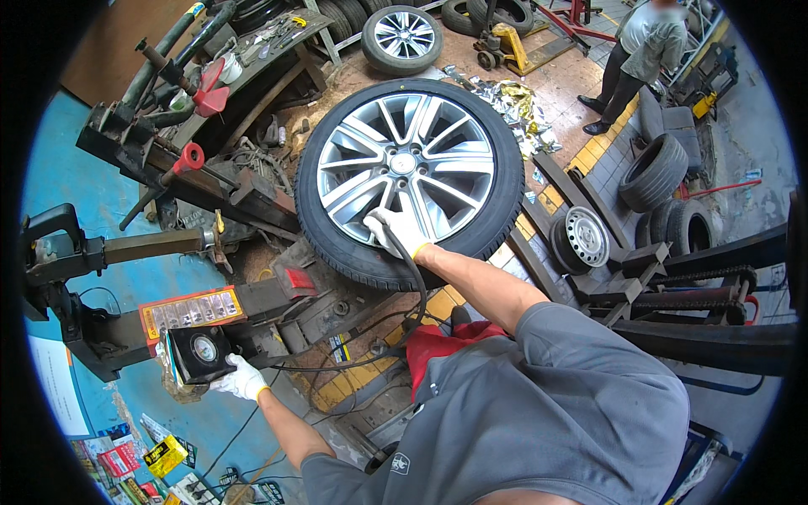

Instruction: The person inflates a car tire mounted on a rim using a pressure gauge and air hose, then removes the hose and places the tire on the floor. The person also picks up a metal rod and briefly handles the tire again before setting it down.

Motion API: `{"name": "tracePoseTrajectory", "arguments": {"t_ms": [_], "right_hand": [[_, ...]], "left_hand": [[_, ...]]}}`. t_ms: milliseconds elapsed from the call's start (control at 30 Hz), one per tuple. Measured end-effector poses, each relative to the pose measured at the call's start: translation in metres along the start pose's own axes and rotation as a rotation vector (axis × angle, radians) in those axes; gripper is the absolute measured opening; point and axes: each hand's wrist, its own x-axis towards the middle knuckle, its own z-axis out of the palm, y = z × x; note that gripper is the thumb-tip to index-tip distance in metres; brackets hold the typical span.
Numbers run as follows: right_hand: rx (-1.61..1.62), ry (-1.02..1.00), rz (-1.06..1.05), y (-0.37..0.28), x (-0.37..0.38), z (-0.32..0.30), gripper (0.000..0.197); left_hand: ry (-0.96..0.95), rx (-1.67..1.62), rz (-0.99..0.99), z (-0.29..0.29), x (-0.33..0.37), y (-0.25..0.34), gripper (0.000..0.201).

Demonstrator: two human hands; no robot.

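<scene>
A car wheel (410, 168) with a silver alloy rim and black tyre lies flat on a tyre machine. My right hand (396, 233), in a white glove, presses a black air hose (414, 286) onto the rim near the tyre's front edge. The hose runs down and left to a black box-shaped pressure gauge (200, 352) with a round dial. My left hand (241, 380), also gloved, grips the gauge at its lower right corner.
The tyre machine's arm (151, 248) and red-handled levers (187, 160) stand to the left. Loose tyres (655, 172) and a steel rim (583, 238) lie at the right. Another wheel (402, 38) is behind. A person (640, 59) stands at the back right. Boxes (160, 459) lie at lower left.
</scene>
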Motion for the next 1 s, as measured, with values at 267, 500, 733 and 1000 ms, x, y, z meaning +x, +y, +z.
{"name": "tracePoseTrajectory", "arguments": {"t_ms": [267, 500, 733, 1000], "right_hand": [[0.024, -0.013, 0.03, 0.0, 0.0, 0.001, 0.035], [-0.089, 0.028, -0.017, 0.005, 0.002, 0.002, 0.033], [-0.092, 0.034, -0.022, 0.005, 0.0, 0.002, 0.032], [-0.042, 0.015, 0.005, 0.002, 0.001, 0.001, 0.033]], "left_hand": [[-0.03, -0.019, -0.015, -0.006, -0.002, 0.005, 0.132], [-0.039, -0.013, -0.023, -0.004, -0.002, 0.006, 0.131], [-0.026, 0.003, -0.021, 0.002, -0.001, 0.001, 0.131], [-0.011, 0.025, -0.009, 0.003, 0.001, -0.002, 0.132]]}}
